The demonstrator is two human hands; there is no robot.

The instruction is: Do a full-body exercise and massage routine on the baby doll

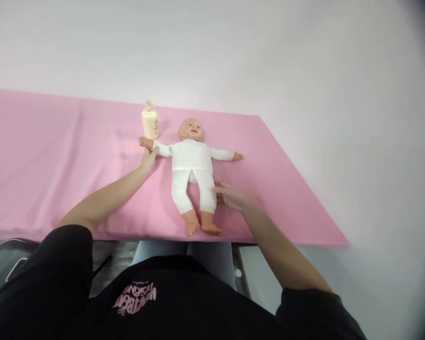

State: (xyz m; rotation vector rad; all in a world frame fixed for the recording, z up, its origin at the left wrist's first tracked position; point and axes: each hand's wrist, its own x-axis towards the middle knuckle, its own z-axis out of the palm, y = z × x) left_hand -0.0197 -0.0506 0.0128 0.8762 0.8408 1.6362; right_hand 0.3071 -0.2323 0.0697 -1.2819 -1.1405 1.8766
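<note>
A baby doll [192, 155] in a white cloth body lies on its back, head toward the wall, arms spread and bare feet toward me. My left hand [149, 158] is closed around the doll's forearm near its wrist, at the left. Beside the doll's leg on the right, my right hand [231, 196] has its fingers stretched out, with the tips at the white cloth of the thigh. A cream pump bottle [150, 123] stands upright just beyond the doll's left-side hand.
A pink cloth [102, 127] covers the table, with some wrinkles at the left. Behind and to the right rises a pale wall [304, 71]. The table's front edge runs close to my lap, and a dark chair part [12, 257] shows at lower left.
</note>
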